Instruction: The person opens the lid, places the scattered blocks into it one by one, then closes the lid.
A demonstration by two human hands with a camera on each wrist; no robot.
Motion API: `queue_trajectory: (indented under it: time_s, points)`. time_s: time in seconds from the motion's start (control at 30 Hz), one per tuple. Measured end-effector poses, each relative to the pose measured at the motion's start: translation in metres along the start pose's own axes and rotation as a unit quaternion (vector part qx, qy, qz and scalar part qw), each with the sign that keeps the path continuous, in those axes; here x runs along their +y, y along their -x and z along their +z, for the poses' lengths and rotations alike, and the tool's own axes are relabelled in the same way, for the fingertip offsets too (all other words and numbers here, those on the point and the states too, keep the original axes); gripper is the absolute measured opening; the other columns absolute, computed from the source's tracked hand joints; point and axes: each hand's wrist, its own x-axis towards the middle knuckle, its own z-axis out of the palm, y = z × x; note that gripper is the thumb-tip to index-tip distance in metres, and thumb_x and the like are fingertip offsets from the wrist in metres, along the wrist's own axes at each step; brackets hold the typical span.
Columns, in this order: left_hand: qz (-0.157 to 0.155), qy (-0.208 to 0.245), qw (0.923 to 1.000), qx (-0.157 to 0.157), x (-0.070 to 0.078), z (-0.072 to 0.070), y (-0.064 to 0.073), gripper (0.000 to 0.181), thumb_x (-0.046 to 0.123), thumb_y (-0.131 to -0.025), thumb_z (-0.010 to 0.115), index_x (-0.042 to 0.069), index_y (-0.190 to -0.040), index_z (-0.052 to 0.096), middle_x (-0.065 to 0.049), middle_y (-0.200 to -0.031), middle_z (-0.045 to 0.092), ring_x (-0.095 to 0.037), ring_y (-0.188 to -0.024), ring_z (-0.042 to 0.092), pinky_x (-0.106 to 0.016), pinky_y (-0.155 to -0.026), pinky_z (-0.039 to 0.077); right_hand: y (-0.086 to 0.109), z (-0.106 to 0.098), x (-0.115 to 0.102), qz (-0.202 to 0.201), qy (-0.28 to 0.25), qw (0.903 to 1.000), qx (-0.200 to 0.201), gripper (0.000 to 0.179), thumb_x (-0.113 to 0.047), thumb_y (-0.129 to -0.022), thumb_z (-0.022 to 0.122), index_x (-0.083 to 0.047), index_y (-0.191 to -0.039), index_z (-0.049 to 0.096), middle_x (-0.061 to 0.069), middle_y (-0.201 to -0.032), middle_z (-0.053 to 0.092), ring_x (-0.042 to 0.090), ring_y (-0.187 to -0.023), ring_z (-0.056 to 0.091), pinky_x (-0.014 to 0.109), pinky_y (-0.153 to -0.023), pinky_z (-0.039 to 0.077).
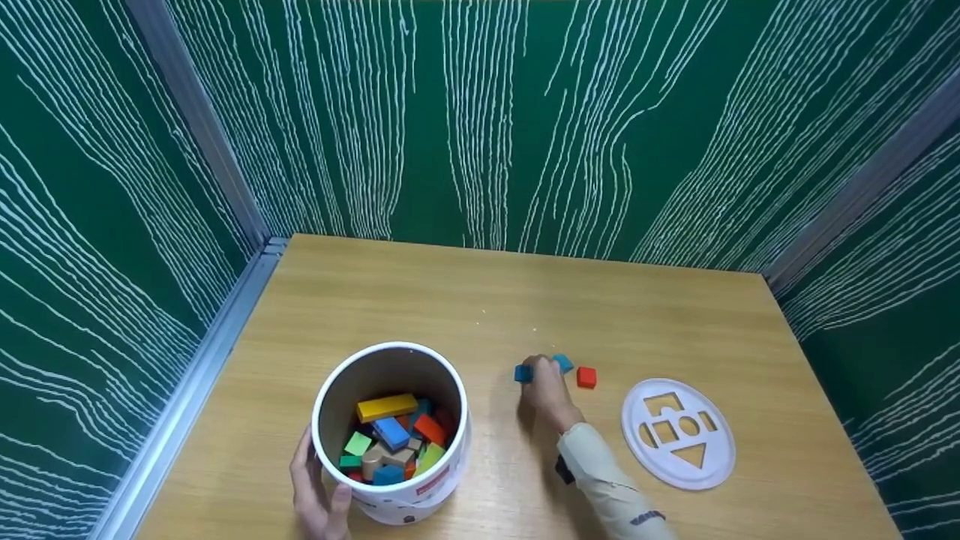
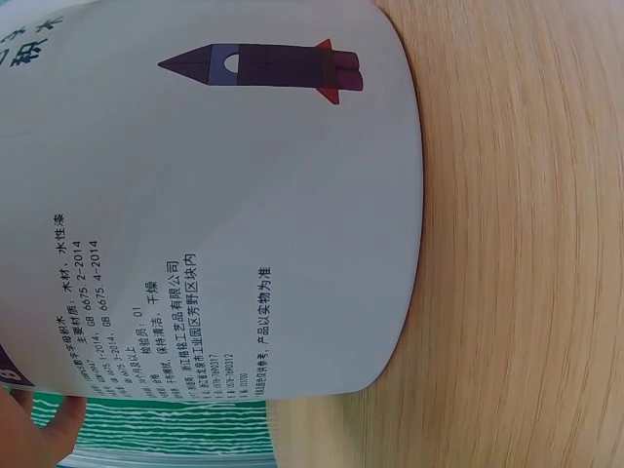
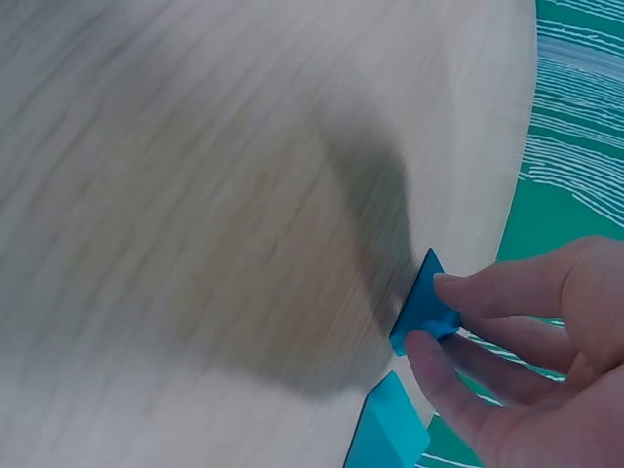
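Note:
My left hand (image 1: 315, 491) rests against the side of a white round bucket (image 1: 390, 507), thumb just below its rim. In the left wrist view its fingertips (image 2: 60, 429) show at the lower left beside the printed bucket wall (image 2: 292, 214). Coloured wooden blocks fill the bottom of the bucket. With thumb and fingers my right hand (image 1: 550, 394) pinches a blue triangular block (image 3: 421, 310) at the tabletop. A second blue triangular block (image 3: 388, 429) lies close by, partly behind the hand in the head view. Just to the right sits a red block (image 1: 586, 377).
A white round lid (image 1: 637, 459) with shaped cutouts lies flat on the wooden table (image 1: 405, 292), right of my right forearm. Green walls (image 1: 480, 150) with white wavy lines stand behind and on both sides. Small white specks dot the tabletop.

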Motion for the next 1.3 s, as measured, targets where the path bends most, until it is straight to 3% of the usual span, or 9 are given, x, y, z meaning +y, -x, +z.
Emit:
queue_trajectory:
  time_s: [0.3, 0.53, 0.8, 0.93, 1.07, 1.3]
  points:
    - [0.027, 0.021, 0.9994, -0.010, -0.005, -0.001, 0.001, 0.060, 0.013, -0.086, 0.050, 0.005, -0.143, 0.034, -0.015, -0.145, 0.035, -0.015, -0.130, 0.034, -0.024, -0.109, 0.024, 0.002, -0.001, 0.005, -0.019, 0.004, 0.9993, 0.033, 0.021, 0.014, -0.073, 0.059, 0.008, -0.090, 0.070, 0.019, -0.091, 0.069, 0.033, -0.089, 0.065, 0.044, -0.074, 0.056]
    - [-0.006, -0.001, 1.0000, -0.007, -0.002, -0.001, 0.002, 0.060, 0.017, -0.088, 0.052, 0.012, -0.144, 0.034, -0.006, -0.147, 0.035, -0.017, -0.133, 0.032, -0.027, -0.111, 0.023, 0.004, -0.002, 0.005, 0.016, -0.007, 0.9997, 0.017, 0.015, 0.007, -0.078, 0.065, 0.005, -0.091, 0.071, 0.016, -0.092, 0.068, 0.027, -0.088, 0.064, 0.040, -0.074, 0.056]
    - [-0.005, -0.008, 1.0000, -0.001, -0.003, -0.001, 0.002, 0.059, 0.018, -0.088, 0.053, 0.013, -0.144, 0.034, -0.006, -0.147, 0.036, -0.017, -0.132, 0.033, -0.029, -0.111, 0.024, 0.003, -0.005, 0.000, 0.012, -0.028, 0.9992, 0.026, 0.014, 0.005, -0.077, 0.066, 0.005, -0.090, 0.071, 0.015, -0.090, 0.068, 0.019, -0.072, 0.057, 0.028, -0.060, 0.050]
    - [0.006, -0.009, 0.9999, -0.005, -0.003, -0.002, 0.001, 0.060, 0.017, -0.088, 0.052, 0.012, -0.145, 0.034, -0.007, -0.147, 0.036, -0.018, -0.132, 0.033, -0.031, -0.111, 0.025, 0.003, -0.007, -0.003, -0.012, -0.026, 0.9987, 0.043, 0.013, 0.005, -0.076, 0.066, 0.006, -0.088, 0.071, 0.016, -0.087, 0.068, 0.018, -0.066, 0.058, 0.029, -0.057, 0.051]
    - [0.015, -0.007, 0.9999, -0.004, -0.006, -0.001, 0.000, 0.060, 0.016, -0.087, 0.052, 0.011, -0.144, 0.034, -0.008, -0.147, 0.036, -0.016, -0.132, 0.034, -0.028, -0.110, 0.026, 0.003, -0.008, -0.005, -0.025, -0.024, 0.9977, 0.058, 0.014, 0.006, -0.074, 0.068, 0.006, -0.088, 0.071, 0.017, -0.087, 0.069, 0.023, -0.075, 0.065, 0.035, -0.065, 0.057]
    - [0.079, 0.033, 0.9962, -0.016, -0.015, -0.004, -0.001, 0.062, 0.005, -0.083, 0.050, -0.002, -0.142, 0.033, -0.012, -0.144, 0.038, -0.019, -0.131, 0.034, -0.025, -0.109, 0.026, 0.004, -0.010, -0.007, -0.057, -0.020, 0.9950, 0.079, 0.013, 0.008, -0.071, 0.069, 0.009, -0.084, 0.070, 0.019, -0.082, 0.067, 0.031, -0.078, 0.066, 0.039, -0.066, 0.057]
